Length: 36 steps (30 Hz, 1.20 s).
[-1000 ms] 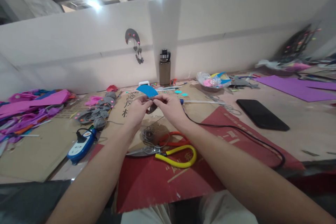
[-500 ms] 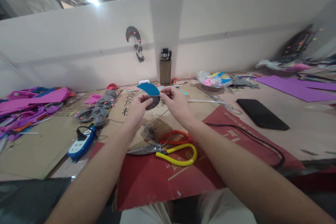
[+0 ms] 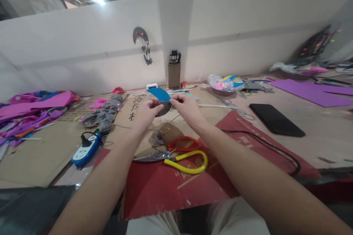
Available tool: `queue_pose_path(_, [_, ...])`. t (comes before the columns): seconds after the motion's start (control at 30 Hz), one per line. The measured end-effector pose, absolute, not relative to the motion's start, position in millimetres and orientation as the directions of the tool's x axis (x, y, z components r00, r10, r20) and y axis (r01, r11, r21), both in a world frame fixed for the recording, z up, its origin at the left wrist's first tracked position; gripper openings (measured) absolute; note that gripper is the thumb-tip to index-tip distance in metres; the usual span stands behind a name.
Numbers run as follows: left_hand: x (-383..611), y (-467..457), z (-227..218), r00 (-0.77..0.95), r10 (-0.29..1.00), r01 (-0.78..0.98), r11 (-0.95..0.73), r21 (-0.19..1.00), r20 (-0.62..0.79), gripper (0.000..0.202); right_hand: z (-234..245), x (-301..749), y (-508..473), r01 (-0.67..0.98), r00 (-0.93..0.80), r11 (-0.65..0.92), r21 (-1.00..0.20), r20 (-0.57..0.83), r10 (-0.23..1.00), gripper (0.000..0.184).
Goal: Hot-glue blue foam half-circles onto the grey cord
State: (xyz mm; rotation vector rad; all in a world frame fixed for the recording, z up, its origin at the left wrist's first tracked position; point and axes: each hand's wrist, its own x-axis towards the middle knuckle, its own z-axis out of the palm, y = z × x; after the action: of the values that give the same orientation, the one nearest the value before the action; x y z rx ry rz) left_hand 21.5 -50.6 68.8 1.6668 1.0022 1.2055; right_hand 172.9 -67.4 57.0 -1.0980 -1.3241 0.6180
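My left hand (image 3: 145,114) and my right hand (image 3: 186,108) are raised over the bench, both pinched on a small craft piece: a blue foam crescent (image 3: 159,94) on top of a grey round piece (image 3: 164,109). A thin grey wire (image 3: 172,121) hangs from the piece down to a small coil (image 3: 157,138) on the cardboard. Directly below my hands lie scissors with red and yellow handles (image 3: 185,154).
Red cardboard (image 3: 176,187) covers the near bench. A blue power strip (image 3: 86,150) lies left, beside grey felt pieces (image 3: 103,117) and pink foam scraps (image 3: 30,112). A black phone (image 3: 276,119) and black cable (image 3: 270,147) lie right. A bottle (image 3: 174,70) stands by the wall.
My hands have lifted the blue and grey piece slightly and turned it, so the grey round part now shows. The right hand moved a little toward the wall.
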Motion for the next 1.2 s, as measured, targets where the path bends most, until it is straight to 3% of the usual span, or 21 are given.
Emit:
queue_pose_path(0.37, [19.6, -50.4, 71.5, 0.154, 0.903, 0.205, -0.427, 0.881, 0.402, 0.007, 59.5, 172.8, -71.4, 0.377, 0.241, 0.403, -0.834, 0.508, 0.827, 0.017])
queue_pose_path(0.47, [22.9, -52.9, 71.4, 0.207, 0.93, 0.118, -0.332, 0.936, 0.304, 0.009, 59.1, 172.7, -71.4, 0.396, 0.246, 0.401, -0.826, 0.517, 0.82, 0.017])
queue_pose_path(0.6, [30.7, -56.7, 71.0, 0.286, 0.952, -0.121, -0.08, 0.989, 0.112, 0.013, 59.4, 172.6, -71.7, 0.402, 0.244, 0.402, -0.823, 0.519, 0.819, 0.017])
queue_pose_path(0.77, [32.9, -54.5, 69.7, 0.26, 0.963, -0.295, 0.002, 0.956, 0.078, 0.015, 59.3, 173.1, -71.0, 0.36, 0.21, 0.428, -0.829, 0.519, 0.828, 0.017])
queue_pose_path(0.87, [30.7, -52.1, 69.0, 0.224, 0.97, -0.319, -0.023, 0.947, 0.099, 0.016, 58.1, 172.3, -70.2, 0.302, 0.197, 0.441, -0.845, 0.508, 0.838, 0.016])
queue_pose_path(1.0, [28.3, -52.8, 70.4, 0.168, 0.979, -0.331, -0.054, 0.942, 0.115, 0.015, 56.4, 171.0, -69.3, 0.175, 0.207, 0.45, -0.876, 0.479, 0.853, 0.035])
queue_pose_path(1.2, [27.5, -54.9, 72.3, 0.127, 0.985, -0.332, -0.071, 0.94, 0.119, 0.012, 57.9, 171.8, -70.5, 0.159, 0.207, 0.449, -0.879, 0.475, 0.856, 0.028])
